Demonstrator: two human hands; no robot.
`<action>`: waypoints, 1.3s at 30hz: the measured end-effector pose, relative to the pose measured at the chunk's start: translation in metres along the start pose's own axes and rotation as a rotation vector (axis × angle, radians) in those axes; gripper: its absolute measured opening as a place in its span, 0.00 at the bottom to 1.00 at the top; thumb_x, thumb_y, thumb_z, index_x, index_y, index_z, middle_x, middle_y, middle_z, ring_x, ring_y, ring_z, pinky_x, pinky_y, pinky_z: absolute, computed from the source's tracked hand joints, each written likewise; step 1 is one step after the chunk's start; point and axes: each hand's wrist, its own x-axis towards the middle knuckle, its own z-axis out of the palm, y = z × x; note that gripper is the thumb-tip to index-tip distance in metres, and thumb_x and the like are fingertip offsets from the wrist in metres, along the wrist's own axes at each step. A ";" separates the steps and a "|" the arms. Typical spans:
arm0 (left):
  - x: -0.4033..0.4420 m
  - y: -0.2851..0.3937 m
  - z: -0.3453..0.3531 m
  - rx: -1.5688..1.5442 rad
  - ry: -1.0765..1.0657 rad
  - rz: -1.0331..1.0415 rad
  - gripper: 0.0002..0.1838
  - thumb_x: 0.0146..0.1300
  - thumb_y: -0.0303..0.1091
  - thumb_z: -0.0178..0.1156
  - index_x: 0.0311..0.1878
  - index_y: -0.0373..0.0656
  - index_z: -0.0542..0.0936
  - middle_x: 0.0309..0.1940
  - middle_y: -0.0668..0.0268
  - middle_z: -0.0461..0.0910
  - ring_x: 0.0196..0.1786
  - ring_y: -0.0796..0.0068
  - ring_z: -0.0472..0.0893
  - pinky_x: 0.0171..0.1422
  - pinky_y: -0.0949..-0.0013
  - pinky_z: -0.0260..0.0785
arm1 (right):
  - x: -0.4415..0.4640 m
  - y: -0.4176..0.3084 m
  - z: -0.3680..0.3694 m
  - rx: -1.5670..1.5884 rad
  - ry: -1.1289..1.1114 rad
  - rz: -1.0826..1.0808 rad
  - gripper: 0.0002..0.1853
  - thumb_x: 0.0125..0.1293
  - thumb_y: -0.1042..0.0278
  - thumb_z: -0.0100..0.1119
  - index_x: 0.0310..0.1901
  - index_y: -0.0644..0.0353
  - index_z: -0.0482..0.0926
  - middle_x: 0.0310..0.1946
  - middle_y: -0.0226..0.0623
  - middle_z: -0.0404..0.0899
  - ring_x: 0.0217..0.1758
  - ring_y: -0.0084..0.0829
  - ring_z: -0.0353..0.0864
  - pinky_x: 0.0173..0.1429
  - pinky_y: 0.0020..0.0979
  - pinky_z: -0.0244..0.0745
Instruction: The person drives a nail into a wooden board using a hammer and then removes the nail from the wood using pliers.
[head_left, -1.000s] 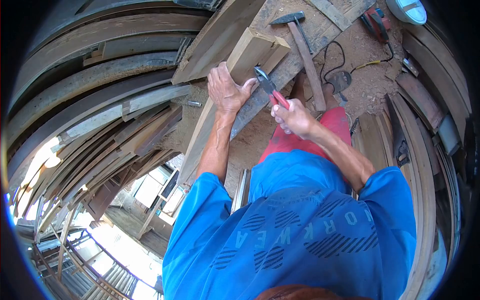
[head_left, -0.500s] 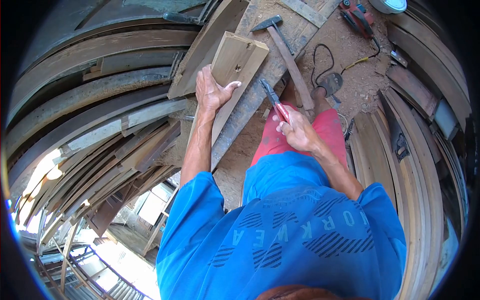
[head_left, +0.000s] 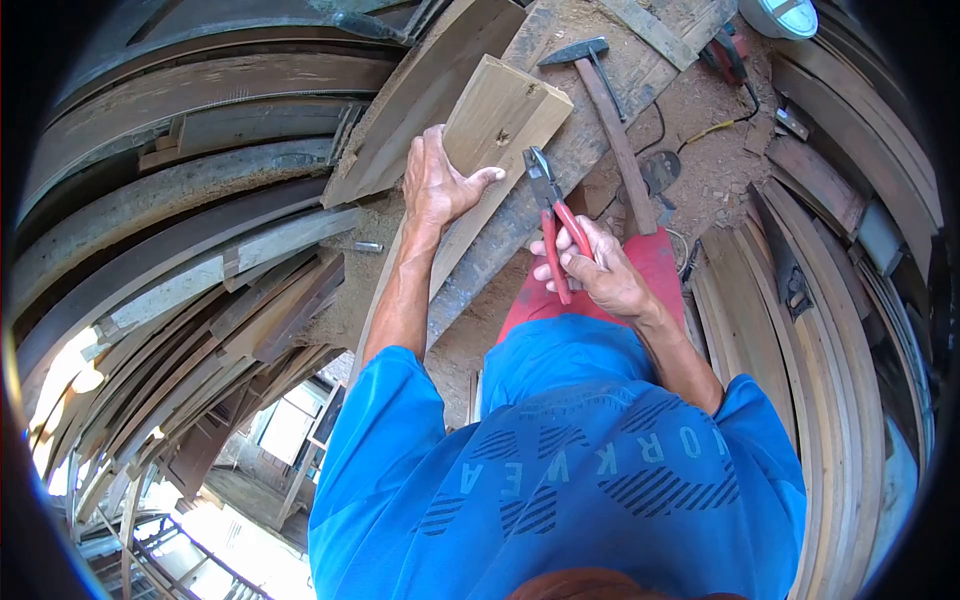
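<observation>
My left hand (head_left: 438,190) rests on the edge of a thick wooden board (head_left: 495,112), its thumb stretched out over the face and its fingers over the far side. A small dark knot or hole shows in the board near the thumb. In my right hand (head_left: 600,270) are red-handled pliers (head_left: 552,205), their handles spread and their jaws beside the board's edge. A hammer (head_left: 618,140) lies on the worn workbench (head_left: 480,262), to the right of the board, with its handle reaching past the bench edge.
Stacked planks (head_left: 180,210) fill the left, and more long boards (head_left: 820,380) stand at the right. A red power tool (head_left: 728,62) with a cord and a white bucket (head_left: 785,15) are on the dusty floor at the upper right. A metal piece (head_left: 368,246) lies near my left forearm.
The pliers' handles have opened apart in my right hand, and their jaws have come closer to the board. My left hand stays on the board; the camera view has shifted slightly.
</observation>
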 end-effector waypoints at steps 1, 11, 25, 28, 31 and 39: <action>-0.001 0.000 -0.001 0.006 0.002 -0.004 0.51 0.40 0.49 0.90 0.67 0.40 0.74 0.57 0.47 0.81 0.62 0.44 0.81 0.67 0.48 0.74 | 0.002 -0.001 0.002 0.051 0.004 0.019 0.16 0.81 0.67 0.56 0.63 0.64 0.68 0.62 0.51 0.81 0.53 0.35 0.91 0.56 0.39 0.90; -0.008 0.006 0.000 0.029 0.067 0.047 0.54 0.39 0.50 0.90 0.67 0.39 0.72 0.54 0.48 0.79 0.60 0.45 0.80 0.65 0.47 0.74 | 0.015 -0.063 -0.007 0.164 0.050 0.014 0.15 0.78 0.69 0.59 0.61 0.62 0.70 0.65 0.53 0.77 0.57 0.38 0.90 0.55 0.40 0.92; -0.005 -0.001 0.002 0.015 0.049 0.043 0.56 0.38 0.52 0.90 0.68 0.38 0.71 0.55 0.47 0.79 0.60 0.43 0.80 0.65 0.47 0.74 | 0.049 -0.148 -0.076 0.119 -0.138 0.253 0.08 0.78 0.77 0.53 0.54 0.69 0.73 0.57 0.61 0.82 0.50 0.47 0.94 0.41 0.43 0.97; -0.006 -0.002 0.003 0.012 0.052 0.044 0.55 0.38 0.52 0.90 0.68 0.38 0.71 0.54 0.48 0.79 0.59 0.44 0.80 0.64 0.47 0.74 | 0.055 -0.172 -0.084 0.042 -0.159 0.314 0.07 0.77 0.77 0.51 0.51 0.69 0.74 0.55 0.60 0.83 0.48 0.45 0.94 0.40 0.40 0.96; -0.007 -0.002 0.004 0.020 0.060 0.045 0.55 0.38 0.52 0.90 0.67 0.39 0.71 0.53 0.48 0.79 0.58 0.44 0.80 0.62 0.47 0.74 | 0.061 -0.182 -0.090 -0.037 -0.173 0.382 0.08 0.79 0.74 0.50 0.53 0.68 0.72 0.53 0.57 0.85 0.45 0.41 0.95 0.38 0.36 0.96; -0.017 0.005 0.007 0.064 0.121 0.067 0.56 0.38 0.53 0.89 0.68 0.37 0.71 0.52 0.48 0.77 0.57 0.45 0.79 0.61 0.46 0.73 | 0.059 -0.170 -0.085 -0.185 -0.184 0.496 0.14 0.87 0.55 0.49 0.55 0.58 0.70 0.32 0.36 0.86 0.22 0.18 0.80 0.22 0.23 0.78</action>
